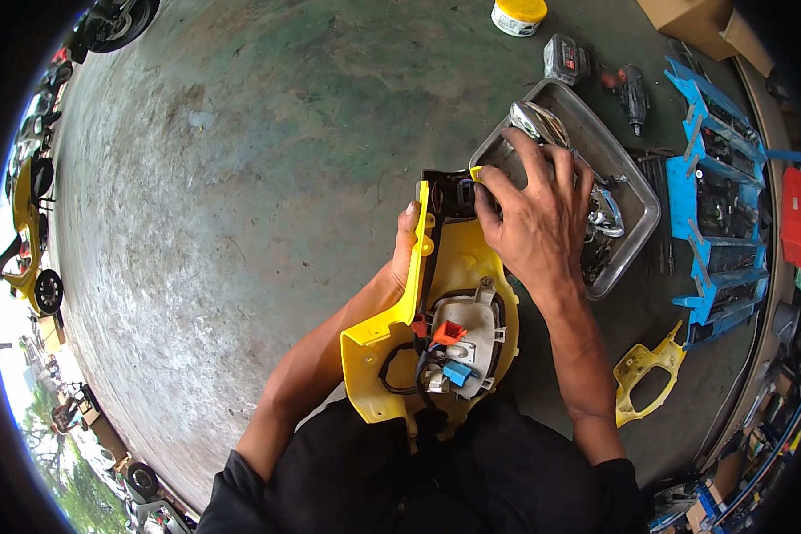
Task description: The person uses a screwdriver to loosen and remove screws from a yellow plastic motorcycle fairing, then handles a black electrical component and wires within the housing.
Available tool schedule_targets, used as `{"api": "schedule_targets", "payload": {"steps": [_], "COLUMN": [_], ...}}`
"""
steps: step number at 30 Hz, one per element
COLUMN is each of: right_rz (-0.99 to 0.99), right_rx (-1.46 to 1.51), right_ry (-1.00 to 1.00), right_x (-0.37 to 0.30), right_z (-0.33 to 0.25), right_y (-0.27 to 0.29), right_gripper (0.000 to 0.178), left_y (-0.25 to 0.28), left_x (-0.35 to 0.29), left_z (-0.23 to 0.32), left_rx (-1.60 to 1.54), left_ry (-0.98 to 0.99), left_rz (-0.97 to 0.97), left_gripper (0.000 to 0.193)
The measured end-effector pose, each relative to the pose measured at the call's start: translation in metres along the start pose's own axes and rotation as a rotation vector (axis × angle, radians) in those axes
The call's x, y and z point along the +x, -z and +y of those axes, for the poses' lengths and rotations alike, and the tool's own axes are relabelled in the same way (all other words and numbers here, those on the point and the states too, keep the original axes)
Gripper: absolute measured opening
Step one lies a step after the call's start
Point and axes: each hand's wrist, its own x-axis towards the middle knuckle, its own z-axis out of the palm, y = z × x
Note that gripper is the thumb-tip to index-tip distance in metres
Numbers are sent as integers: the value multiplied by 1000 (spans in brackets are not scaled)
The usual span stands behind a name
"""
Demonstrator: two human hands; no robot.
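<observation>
A yellow plastic fairing (476, 245) stands against my lap, its inner side facing up. My left hand (407, 242) grips its left edge, thumb showing and the other fingers hidden behind. My right hand (543, 209) is at the far end, with thumb and index finger closed on the edge beside a black switch-like part (456, 196). Inside the near half sits a pale lamp housing (472, 334) with an orange connector (449, 333), a blue connector (457, 373) and dark wires.
Right of the fairing lies a metal tray (627, 160) with chrome parts (543, 123). Beyond are a battery pack (565, 60), a drill (632, 98), a yellow-lidded tub (519, 16) and a blue toolbox (712, 196). A yellow frame piece (650, 374) rests on the floor.
</observation>
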Motion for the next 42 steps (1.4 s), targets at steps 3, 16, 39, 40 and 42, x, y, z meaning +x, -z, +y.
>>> {"api": "schedule_targets", "payload": {"steps": [3, 16, 39, 40, 42], "right_rz": [66, -216, 49, 93, 13], "right_rx": [90, 1458, 1796, 1903, 1963], "right_ry": [-32, -1588, -1688, -1693, -1784], "right_x": [-2, -200, -168, -167, -164], "right_z": [2, 25, -2, -1, 1], "right_y": [0, -85, -93, -87, -86], "right_gripper": [23, 30, 20, 19, 17], "left_y": [1, 25, 11, 11, 13], "left_x": [2, 8, 9, 8, 6], "left_z": [-1, -2, 0, 0, 0], "left_rx": [-17, -410, -423, -427, -402], "left_ry": [6, 117, 151, 154, 143], "left_rz": [-36, -368, -403, -398, -382], "left_gripper": [95, 99, 101, 100, 99]}}
